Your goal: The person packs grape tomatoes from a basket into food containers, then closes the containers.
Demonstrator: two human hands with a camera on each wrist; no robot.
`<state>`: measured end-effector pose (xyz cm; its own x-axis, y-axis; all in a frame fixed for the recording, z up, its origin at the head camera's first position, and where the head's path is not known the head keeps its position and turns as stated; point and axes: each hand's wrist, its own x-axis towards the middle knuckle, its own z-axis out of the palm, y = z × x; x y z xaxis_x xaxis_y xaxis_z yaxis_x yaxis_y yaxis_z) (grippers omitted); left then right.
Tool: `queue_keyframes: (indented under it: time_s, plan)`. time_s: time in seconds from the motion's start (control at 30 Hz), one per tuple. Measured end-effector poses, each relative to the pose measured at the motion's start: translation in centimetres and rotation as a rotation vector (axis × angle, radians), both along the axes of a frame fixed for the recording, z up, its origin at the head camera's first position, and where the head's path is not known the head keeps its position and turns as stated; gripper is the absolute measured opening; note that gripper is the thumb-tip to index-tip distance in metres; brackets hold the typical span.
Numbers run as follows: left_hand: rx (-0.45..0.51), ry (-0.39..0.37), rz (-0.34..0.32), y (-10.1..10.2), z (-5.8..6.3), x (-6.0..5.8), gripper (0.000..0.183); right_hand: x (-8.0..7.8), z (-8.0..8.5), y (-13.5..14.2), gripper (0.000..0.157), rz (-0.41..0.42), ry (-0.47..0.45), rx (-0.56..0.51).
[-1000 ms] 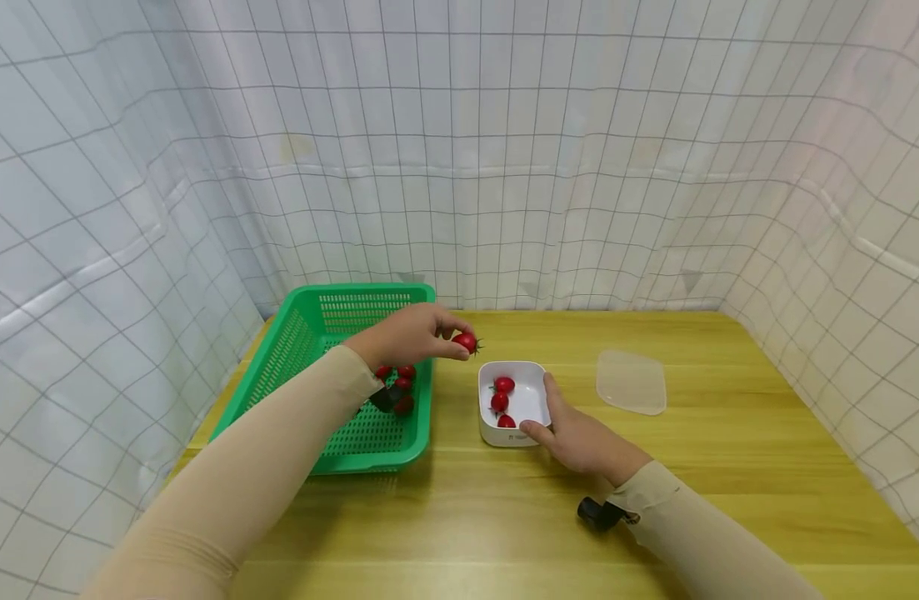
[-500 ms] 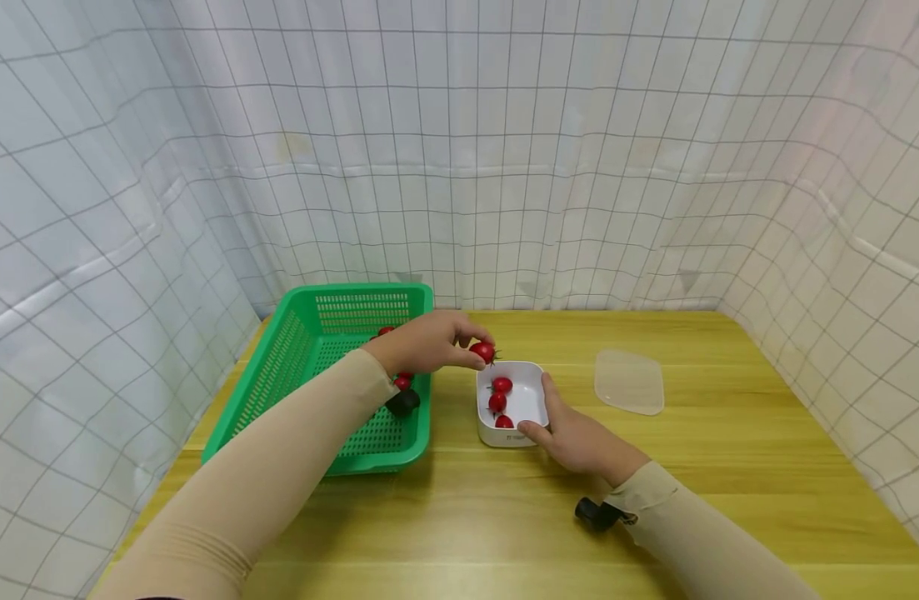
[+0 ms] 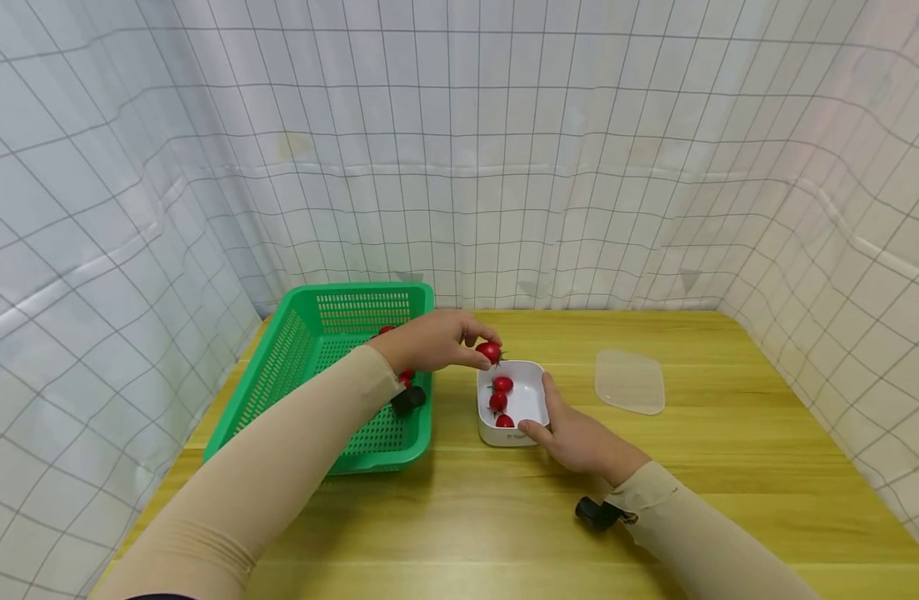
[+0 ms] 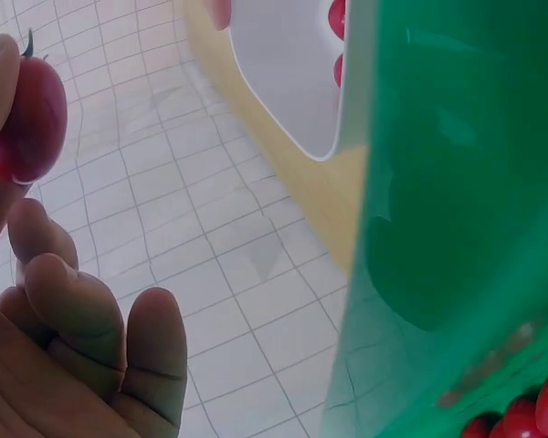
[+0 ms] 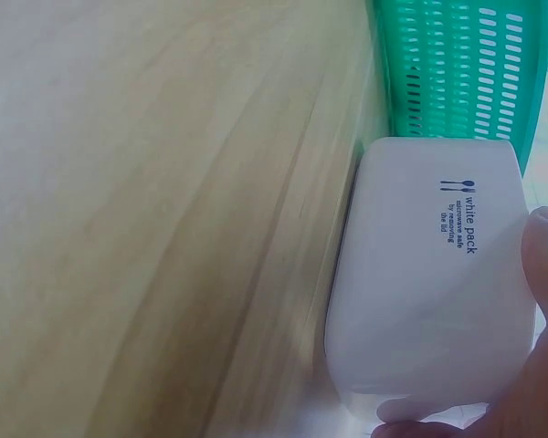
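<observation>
Pinching a tomato (image 3: pixel 489 352): left hand (image 3: pixel 446 340); gripping a container (image 3: pixel 498 436): right hand (image 3: pixel 579 436).

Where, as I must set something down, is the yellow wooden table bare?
The table is bare between beige-sleeved forearms, nearer the person than the square white plastic container, and right of the translucent plastic lid. Crowded: the gap between container and green perforated plastic basket, partly under the left hand pinching a red tomato.

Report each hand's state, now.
Left hand: holding a red tomato, pinched between thumb and finger.
Right hand: holding the white container by its side.
</observation>
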<state>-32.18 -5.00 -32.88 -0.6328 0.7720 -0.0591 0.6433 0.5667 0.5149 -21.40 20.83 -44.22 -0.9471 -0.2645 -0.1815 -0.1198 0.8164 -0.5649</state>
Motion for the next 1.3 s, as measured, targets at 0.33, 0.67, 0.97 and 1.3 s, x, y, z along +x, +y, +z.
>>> queue_keyframes:
  time_s: [0.33,0.67,0.97,1.3]
  plan:
    - [-0.056,0.015,-0.023,0.7,0.5,0.3,0.034,0.0,0.1,-0.1,0.102,-0.01,0.0,-0.003]
    - [-0.073,-0.015,-0.027,0.8,0.6,0.3,0.044,0.0,0.0,-0.2,0.102,-0.012,0.011,0.002]
    - [-0.01,-0.032,0.083,-2.5,1.1,-1.2,0.045,0.1,0.1,-0.2,0.103,-0.01,0.008,0.001]
    - [0.003,-0.063,0.323,-10.6,-0.6,-5.0,0.046,0.2,0.3,-0.4,0.101,-0.002,0.015,0.007]
